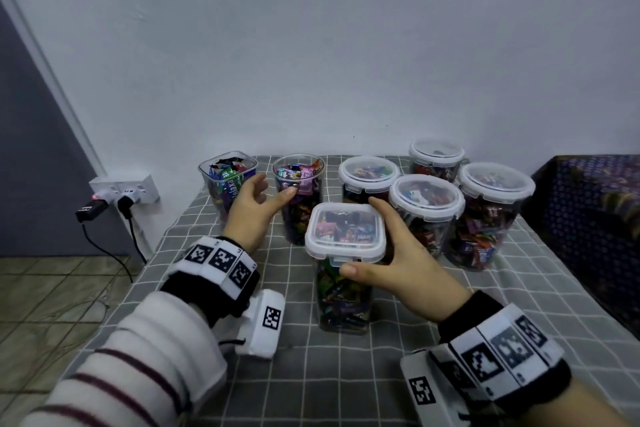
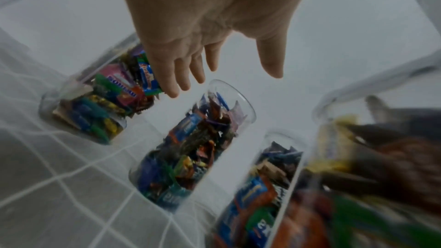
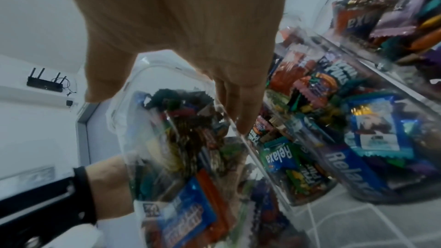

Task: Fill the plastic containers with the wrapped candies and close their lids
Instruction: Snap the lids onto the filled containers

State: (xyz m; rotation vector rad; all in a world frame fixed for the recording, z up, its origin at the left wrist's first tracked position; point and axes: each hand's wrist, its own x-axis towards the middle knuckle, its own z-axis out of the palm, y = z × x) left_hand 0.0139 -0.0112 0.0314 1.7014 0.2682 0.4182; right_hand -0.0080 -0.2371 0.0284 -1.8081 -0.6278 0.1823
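Right wrist: "Relaxa" candy wrappers (image 3: pixel 279 156)

The right hand (image 3: pixel 181 31) reaches down over a clear square container (image 3: pixel 171 139) packed with wrapped candies, thumb on its near side and fingers (image 3: pixel 245 112) along its far wall. Whether they press the plastic is unclear. To the right stand round clear jars (image 3: pixel 358 139) full of candies, some wrappers reading "Relaxa". The left wrist shows through the container. A black router (image 3: pixel 45 82) sits on a wall ledge.
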